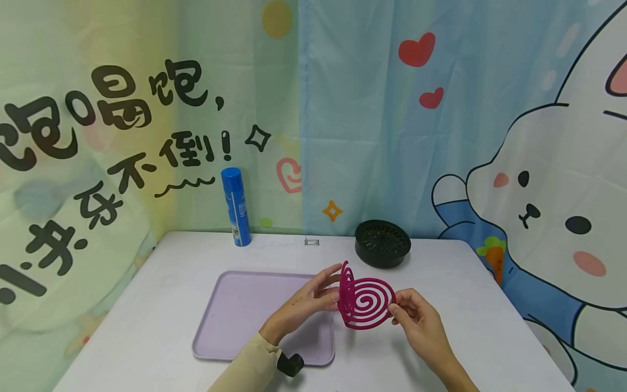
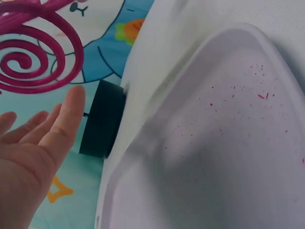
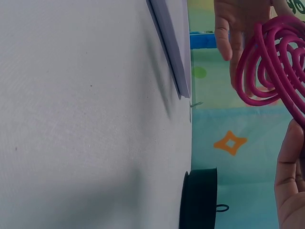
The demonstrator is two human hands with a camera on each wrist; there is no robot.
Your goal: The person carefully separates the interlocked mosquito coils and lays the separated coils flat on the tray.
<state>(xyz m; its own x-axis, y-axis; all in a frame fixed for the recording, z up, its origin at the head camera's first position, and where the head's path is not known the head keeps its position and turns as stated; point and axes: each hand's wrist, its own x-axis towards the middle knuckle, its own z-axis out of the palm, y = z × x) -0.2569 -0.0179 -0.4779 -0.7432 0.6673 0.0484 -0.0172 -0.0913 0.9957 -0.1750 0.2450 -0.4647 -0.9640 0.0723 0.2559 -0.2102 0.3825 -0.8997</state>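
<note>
In the head view, a magenta mosquito coil (image 1: pixel 363 328) is held above the table in front of me, its spiral facing up toward the camera. Another part of the magenta coil (image 1: pixel 345 299) stands steeply angled along its left side. My right hand (image 1: pixel 420 321) pinches the outer ring at the right edge with thumb and fingers. On the other side, my left hand (image 1: pixel 306 299) has its fingers extended, with fingertips right at the steep part. The left wrist view shows these fingers (image 2: pixel 62 129) straight, just below the coil (image 2: pixel 71 52).
A lilac tray (image 1: pixel 230 280) lies left of the coil; small magenta crumbs (image 2: pixel 262 96) dot it. At the table's back stand a black round holder (image 1: pixel 383 245) with a perforated inside and a blue spray can (image 1: pixel 237 209). Behind hangs a printed curtain (image 1: pixel 343 109).
</note>
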